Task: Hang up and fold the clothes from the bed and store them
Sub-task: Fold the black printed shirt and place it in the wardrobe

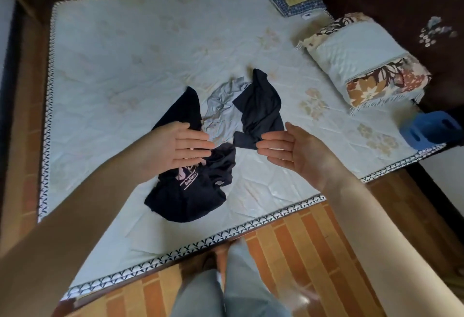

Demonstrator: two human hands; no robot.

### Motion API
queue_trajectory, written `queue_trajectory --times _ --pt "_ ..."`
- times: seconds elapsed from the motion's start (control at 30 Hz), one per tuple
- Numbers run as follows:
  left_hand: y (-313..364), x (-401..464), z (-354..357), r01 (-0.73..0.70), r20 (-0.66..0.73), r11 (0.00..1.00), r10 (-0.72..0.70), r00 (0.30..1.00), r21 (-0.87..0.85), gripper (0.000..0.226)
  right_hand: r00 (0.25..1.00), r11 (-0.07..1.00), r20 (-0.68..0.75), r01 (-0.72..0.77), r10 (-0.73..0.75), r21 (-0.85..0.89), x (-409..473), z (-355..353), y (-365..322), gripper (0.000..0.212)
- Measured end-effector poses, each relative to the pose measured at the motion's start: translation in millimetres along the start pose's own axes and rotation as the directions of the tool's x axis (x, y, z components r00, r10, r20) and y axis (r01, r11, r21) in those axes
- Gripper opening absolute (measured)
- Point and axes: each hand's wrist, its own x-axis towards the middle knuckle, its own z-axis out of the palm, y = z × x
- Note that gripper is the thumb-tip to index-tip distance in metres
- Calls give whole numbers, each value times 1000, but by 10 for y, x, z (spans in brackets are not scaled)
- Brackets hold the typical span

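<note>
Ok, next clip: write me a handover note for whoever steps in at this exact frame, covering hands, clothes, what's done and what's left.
Left hand: open, fingers straight, above the black printed shirt, holding nothing.
Right hand: open, empty, fingertips near the edge of the dark garment; contact cannot be told.
Clothes: both dark pieces and a light grey garment between them lie crumpled on the mattress.
Done: nothing folded or hung that shows here.
Left: all three pieces to fold or hang and store. No hanger or storage place is in view.
</note>
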Motion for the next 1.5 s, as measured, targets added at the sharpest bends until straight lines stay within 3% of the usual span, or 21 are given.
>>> queue_trajectory --times 0.27,0.53,0.87,0.97,1.1,1.2,1.27,1.4,1.5 --pt "-423 596 -338 27 -102 981 -47 994 -190 46 984 974 134 -88 118 -210 1079 -67 83 49" --pt "-983 1403 -281 145 -355 984 -172 919 -102 35 969 906 138 -133 203 -401 2071 -22 668 43" --pt "-2010 2481 -402 263 -489 960 -274 828 -93 25 961 808 61 -191 269 -557 3006 15 1966 34" --pt "-2370 2694 -453 231 -517 973 -208 830 -20 14 971 768 39 -162 237 -620 3201 34 2300 27" --pt "-2791 2901 -450 240 -493 954 -123 861 181 14 989 656 46 -57 138 -752 3346 33 2628 38" --pt "-3090 3046 -392 334 -464 876 -148 873 348 47 989 567 127 64 72 -821 3478 -39 2869 25" --pt "-3302 3112 -342 399 -486 781 -141 862 481 64 979 441 195 154 50 -884 3599 -101 3060 41" --pt "-3630 3212 -267 479 -573 478 65 817 736 71 952 113 296 287 71 -951 3727 -187 3387 63" --pt "-3757 3273 -278 511 -576 300 193 794 805 68 940 -54 340 340 4 -939 3751 -241 3471 61"
